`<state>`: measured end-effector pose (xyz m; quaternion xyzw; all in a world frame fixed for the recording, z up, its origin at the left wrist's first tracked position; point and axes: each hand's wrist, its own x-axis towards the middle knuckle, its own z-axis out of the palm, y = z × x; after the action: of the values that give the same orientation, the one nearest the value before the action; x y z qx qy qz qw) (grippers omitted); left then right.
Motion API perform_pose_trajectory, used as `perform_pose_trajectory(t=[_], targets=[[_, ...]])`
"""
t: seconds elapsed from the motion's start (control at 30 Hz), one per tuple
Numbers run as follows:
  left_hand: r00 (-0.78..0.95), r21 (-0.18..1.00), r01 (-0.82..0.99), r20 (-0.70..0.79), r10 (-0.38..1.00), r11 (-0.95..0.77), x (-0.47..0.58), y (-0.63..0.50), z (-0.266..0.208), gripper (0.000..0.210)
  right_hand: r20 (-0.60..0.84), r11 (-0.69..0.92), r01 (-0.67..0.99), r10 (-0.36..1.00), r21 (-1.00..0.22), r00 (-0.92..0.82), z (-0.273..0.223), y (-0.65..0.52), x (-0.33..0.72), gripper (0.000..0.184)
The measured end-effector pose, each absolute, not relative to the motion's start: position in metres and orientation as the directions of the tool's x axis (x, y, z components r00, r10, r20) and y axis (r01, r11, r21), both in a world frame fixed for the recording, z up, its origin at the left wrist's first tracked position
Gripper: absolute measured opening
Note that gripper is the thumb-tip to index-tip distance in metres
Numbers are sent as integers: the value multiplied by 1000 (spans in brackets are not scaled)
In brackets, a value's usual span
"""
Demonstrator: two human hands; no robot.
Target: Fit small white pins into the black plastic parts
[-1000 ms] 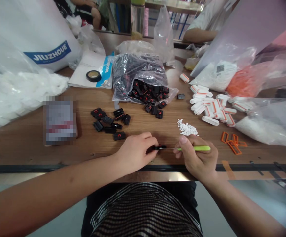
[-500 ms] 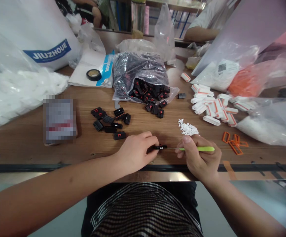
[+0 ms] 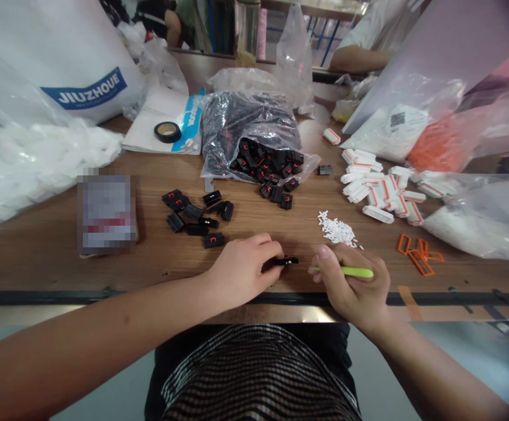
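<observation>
My left hand is closed on a black plastic connector with small white spots along it, held low over the wooden table. To its right, my right hand grips a green-handled pick; its thin tip is hard to make out. A pile of tiny white pieces lies just beyond my right hand. Left of the held connector is a loose group of black connectors, some with red parts. More black connectors spill from the mouth of a clear plastic bag.
White housings with orange strips are heaped on the right, above several orange rectangular rings. A blurred-out phone-like slab lies at left. Black tape rests on papers. Large bags flank the table; people sit beyond.
My right hand has drawn slightly down and tilted, and the pick's tip has come away from the connector. My left hand stays put with the connector.
</observation>
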<state>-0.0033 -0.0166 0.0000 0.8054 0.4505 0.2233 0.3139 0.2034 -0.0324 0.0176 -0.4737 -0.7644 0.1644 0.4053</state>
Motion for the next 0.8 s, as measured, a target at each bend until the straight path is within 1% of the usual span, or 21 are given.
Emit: perform_pose_trajectory(t=[0.07,0.23,0.3,0.4,0.63,0.8], targets=[[490,706,588,76,868,-394,-3,-16,0,8,464,494,598,858,-631,-218,17,-33,204,31],[490,710,580,88,867,-400,-3,-16,-1,7,453,404,467,891,-787,-7,12,-32,209,31],[487,709,581,91,869,-400,-3,-17,-1,8,430,379,442,903,-813,17,10,-32,210,30],[486,709,579,96,869,-403,-3,-17,-2,8,428,389,427,904,-817,-5,8,-32,210,29],[484,706,581,99,870,-404,-3,-17,-2,7,422,383,466,906,-798,-22,10,-33,209,31],[485,703,585,95,869,-403,-3,-17,-1,8,447,415,484,893,-770,-54,10,-32,209,30]])
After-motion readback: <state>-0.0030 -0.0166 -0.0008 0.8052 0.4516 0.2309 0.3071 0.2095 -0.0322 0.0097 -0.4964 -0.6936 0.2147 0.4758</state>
